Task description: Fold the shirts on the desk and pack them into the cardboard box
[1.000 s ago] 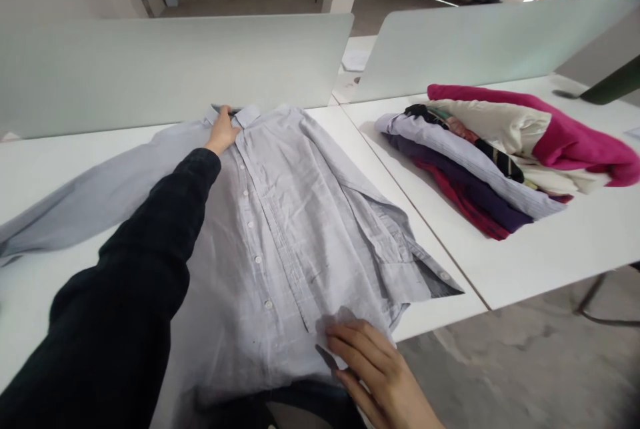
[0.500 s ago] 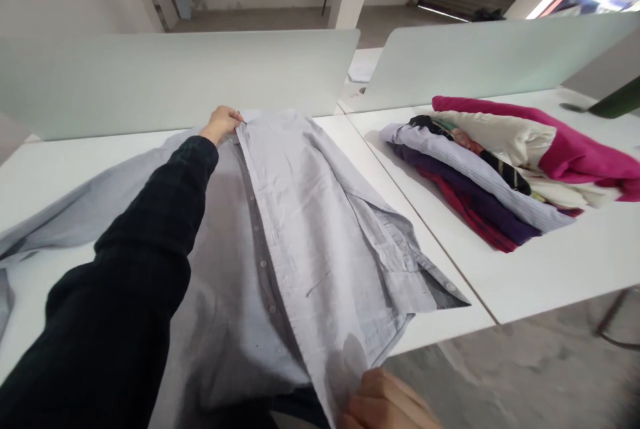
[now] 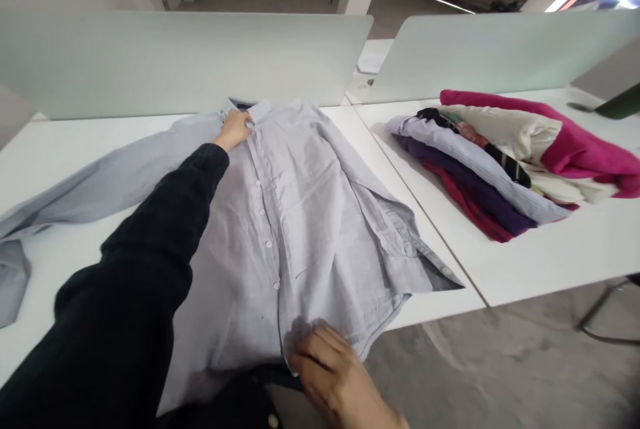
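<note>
A light grey long-sleeved shirt [image 3: 315,202] lies front side up, its collar at the far side and its hem at the near table edge. My left hand [image 3: 236,129] is closed on the front edge just below the collar. Down by the hem, my right hand [image 3: 330,365] pinches the lower corner of the button-side front panel. Several pale buttons show along the front opening, where the two panels lie close together. One sleeve stretches out to the left; the other lies folded along the right side, its cuff [image 3: 410,273] near the table seam.
On the right part of the white table [image 3: 505,275] lies a pile of folded clothes [image 3: 465,169], with a magenta garment [image 3: 580,142] on its far side. Frosted divider panels [image 3: 200,62] stand along the back edge. Grey floor shows at the lower right.
My right hand has moved left and slightly away from me with the panel's lower corner. The gap between the front panels has narrowed, and the collar now shows beyond my left hand.
</note>
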A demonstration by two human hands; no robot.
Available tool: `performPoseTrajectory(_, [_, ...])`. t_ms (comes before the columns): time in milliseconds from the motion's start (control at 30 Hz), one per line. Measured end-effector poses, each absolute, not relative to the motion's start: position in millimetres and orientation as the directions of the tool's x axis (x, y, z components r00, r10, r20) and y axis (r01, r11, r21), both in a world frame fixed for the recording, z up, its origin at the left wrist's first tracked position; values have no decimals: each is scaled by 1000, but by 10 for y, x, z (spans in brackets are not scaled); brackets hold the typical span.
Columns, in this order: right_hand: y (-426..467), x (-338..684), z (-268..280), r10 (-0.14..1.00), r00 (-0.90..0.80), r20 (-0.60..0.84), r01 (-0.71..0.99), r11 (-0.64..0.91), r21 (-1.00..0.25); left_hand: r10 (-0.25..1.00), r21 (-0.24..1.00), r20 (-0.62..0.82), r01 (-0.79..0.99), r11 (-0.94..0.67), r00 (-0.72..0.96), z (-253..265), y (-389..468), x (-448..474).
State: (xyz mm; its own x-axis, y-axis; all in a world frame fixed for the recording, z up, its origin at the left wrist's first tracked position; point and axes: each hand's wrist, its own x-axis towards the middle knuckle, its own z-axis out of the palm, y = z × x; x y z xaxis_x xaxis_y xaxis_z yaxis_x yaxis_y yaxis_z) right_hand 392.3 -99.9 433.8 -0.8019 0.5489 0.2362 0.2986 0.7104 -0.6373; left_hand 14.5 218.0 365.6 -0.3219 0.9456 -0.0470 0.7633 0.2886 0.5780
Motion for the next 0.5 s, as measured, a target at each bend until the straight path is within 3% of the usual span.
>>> performPoseTrajectory(100, [-998,4041,4430,617,-738,274,317,674,-667,980,550,17,821,155,-197,3797,1765,277])
performPoseTrajectory(167, [-1001,4101,4477,674,-667,318,327,648,-687,991,591,-12,798,116,-136,3878,1423,381])
performPoseTrajectory(300, [-1015,4131,4543,753,-544,371,337,601,-725,974,751,-187,620,227,-131,3924,851,572])
performPoseTrajectory(500, [-1073,4060,4580,789,-467,398,296,564,-771,915,836,-350,375,401,-200,3870,636,727])
